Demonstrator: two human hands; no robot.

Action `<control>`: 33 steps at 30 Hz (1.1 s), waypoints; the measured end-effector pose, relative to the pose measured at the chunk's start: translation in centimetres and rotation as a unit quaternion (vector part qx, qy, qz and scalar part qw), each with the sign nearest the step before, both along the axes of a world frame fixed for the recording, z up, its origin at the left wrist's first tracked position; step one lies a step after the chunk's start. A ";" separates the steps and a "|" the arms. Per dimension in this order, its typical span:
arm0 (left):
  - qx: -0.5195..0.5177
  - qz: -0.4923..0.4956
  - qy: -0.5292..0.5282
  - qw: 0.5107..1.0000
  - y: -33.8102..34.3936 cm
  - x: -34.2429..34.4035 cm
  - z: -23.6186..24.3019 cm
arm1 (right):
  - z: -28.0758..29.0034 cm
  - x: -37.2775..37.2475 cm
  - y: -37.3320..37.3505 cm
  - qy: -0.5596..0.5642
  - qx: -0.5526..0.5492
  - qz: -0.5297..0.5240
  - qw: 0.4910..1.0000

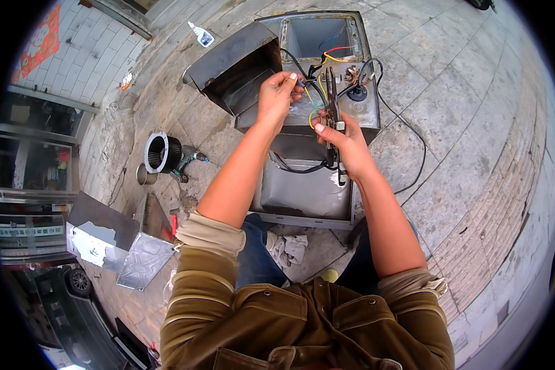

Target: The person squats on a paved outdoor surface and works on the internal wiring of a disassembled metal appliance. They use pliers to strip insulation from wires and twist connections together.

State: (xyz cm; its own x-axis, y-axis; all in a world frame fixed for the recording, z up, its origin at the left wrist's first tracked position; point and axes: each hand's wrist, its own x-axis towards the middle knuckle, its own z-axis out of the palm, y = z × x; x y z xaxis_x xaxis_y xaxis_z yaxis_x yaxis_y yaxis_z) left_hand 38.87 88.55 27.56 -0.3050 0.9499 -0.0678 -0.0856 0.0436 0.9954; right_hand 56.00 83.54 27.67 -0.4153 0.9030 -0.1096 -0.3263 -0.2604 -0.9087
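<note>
My left hand (276, 102) pinches a thin wire end between thumb and fingertips, where blue and yellow wire (308, 92) shows. Fingers closed, my right hand (349, 143) holds a long, dark, grimy strip-shaped part (331, 92) upright, with pale pieces at its lower end. A yellow wire loops beside the right thumb. Both hands are over a greasy sheet-metal housing (367, 114) with a square opening at its far end. Red, yellow and blue leads (339, 57) come out near that opening. A round black fitting (357, 92) with a cable sits on the housing, right of the strip.
A black cable (423, 148) curves across the paving on the right. Left of the housing are a drum-shaped fan wheel (162, 153), a power drill (184, 165) and a red-handled tool (174, 221). A spray bottle (201, 35), metal panels (145, 262) and a rag (291, 250) lie around.
</note>
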 end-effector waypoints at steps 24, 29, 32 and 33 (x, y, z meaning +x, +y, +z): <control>-0.035 0.066 -0.371 0.926 -1.7 1.1 -1.3 | 5.2 -1.5 4.8 -0.698 0.379 0.053 0.605; -0.042 0.072 -0.425 0.901 -1.6 2.0 -2.0 | 5.0 -1.8 5.9 -0.714 0.399 0.088 0.568; -0.058 0.073 -0.405 0.909 -1.6 2.4 -1.2 | 4.6 -1.5 7.0 -0.716 0.415 0.112 0.550; -0.065 0.069 -0.393 0.915 -1.7 2.2 -1.2 | 4.9 -1.6 7.3 -0.714 0.415 0.123 0.551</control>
State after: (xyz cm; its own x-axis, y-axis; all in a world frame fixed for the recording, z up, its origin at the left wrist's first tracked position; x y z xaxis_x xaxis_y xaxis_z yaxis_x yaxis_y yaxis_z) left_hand 41.06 86.85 26.34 -0.2288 0.8747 -0.4273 -0.7861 0.0928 0.6110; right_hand 54.35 90.82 32.53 -0.5611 0.8244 -0.0751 0.8276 0.5603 -0.0325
